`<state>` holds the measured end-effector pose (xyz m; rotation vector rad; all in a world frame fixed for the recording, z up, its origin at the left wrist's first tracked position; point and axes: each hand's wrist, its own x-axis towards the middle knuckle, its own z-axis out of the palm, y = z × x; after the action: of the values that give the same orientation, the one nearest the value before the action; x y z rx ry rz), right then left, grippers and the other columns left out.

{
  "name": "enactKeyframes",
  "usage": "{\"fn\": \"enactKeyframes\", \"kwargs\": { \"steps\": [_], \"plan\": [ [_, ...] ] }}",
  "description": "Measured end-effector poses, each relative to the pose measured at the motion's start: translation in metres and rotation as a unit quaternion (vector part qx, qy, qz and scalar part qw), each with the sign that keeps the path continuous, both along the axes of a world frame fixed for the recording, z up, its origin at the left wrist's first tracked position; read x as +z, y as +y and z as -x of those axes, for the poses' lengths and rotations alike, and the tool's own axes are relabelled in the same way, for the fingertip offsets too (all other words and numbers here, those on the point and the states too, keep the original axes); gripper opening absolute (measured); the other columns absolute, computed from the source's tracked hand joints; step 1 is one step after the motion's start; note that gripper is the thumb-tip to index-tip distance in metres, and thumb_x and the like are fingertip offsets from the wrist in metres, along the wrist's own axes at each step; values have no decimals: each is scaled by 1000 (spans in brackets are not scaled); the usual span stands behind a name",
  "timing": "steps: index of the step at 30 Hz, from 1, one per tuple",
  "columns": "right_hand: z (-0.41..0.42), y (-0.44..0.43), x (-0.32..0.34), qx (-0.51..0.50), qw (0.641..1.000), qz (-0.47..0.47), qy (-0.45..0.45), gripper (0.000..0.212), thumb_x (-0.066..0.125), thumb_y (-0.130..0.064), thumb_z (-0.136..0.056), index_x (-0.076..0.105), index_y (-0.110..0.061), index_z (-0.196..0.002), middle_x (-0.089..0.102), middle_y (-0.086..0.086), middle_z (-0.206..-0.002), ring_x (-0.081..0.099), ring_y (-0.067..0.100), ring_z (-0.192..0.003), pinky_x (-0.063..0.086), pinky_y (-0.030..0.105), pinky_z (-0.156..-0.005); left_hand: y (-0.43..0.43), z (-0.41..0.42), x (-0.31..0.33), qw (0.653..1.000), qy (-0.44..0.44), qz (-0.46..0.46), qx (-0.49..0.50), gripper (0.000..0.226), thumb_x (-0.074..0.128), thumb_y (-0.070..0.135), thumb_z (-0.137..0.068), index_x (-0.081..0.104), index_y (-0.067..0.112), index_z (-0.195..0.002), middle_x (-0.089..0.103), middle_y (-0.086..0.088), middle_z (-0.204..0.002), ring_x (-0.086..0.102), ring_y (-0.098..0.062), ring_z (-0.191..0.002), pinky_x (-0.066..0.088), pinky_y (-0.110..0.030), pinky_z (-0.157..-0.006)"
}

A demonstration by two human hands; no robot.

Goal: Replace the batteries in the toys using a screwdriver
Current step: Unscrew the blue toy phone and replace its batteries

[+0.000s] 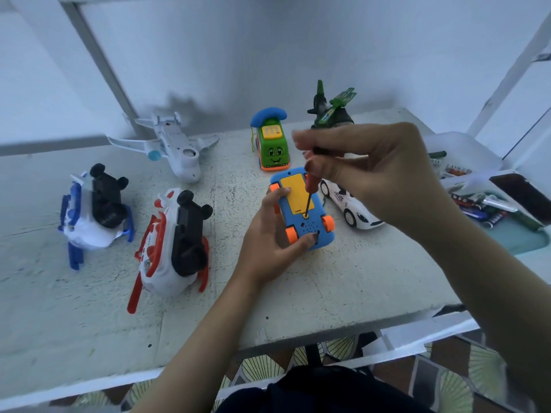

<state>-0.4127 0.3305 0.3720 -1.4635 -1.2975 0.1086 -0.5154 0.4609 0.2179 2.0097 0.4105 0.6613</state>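
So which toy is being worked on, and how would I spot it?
Start at the white table; near its middle the left hand holds a toy belly-up. Unlike the green phone behind and the white car to its right, it is blue with a yellow hatch, the screwdriver tip on it.

The blue toy looks smooth glossy plastic, the table rough and matt, perhaps painted wood.

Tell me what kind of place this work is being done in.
Probably a home work corner: a rough white table against a plain wall, a patterned floor below, and a tray holding batteries.
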Motion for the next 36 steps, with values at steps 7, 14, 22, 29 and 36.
{"fn": "enactKeyframes", "kwargs": {
  "steps": [7,14,22,29,36],
  "plan": [
    [-3,6,-11,-176,963,-13,-202,28,67,-31,-87,71,-16,-110,53,6,-77,46,5,-70,37,10,-66,1,-1,-2,1000,2,11,-5,69,70,54,-74,30,47,-130,62,-7,-118,66,-22,-101,58,-48,-77],
    [-12,-3,-8,-119,979,66,-155,41,46,-11,-92,54,-5,-133,50,2,-138,42,2,-126,31,2,-98,1,0,-2,1000,-1,11,-5,67,70,53,-75,29,49,-129,63,-3,-120,67,-21,-101,58,-49,-77],
    [-11,-7,-3,-98,977,31,-187,41,70,-23,-84,63,-15,-124,68,5,-85,61,8,-80,46,12,-78,5,-4,-8,1000,-2,-11,2,70,71,56,-75,29,47,-131,63,-1,-119,64,-27,-104,54,-53,-82],
    [-8,-1,-7,-68,985,39,-152,36,49,-12,-95,57,-7,-130,55,-1,-132,51,4,-122,37,7,-98,3,-4,-4,1000,-2,-20,12,70,74,55,-71,33,49,-127,58,13,-122,63,-24,-109,48,-59,-92],
    [-3,-5,1,-26,997,9,-71,29,65,-6,-88,66,-10,-116,71,-6,-96,69,5,-81,53,18,-77,-4,-1,10,998,11,-51,29,64,65,61,-67,32,52,-121,39,50,-113,41,19,-111,35,-60,-104]
  ]
}}
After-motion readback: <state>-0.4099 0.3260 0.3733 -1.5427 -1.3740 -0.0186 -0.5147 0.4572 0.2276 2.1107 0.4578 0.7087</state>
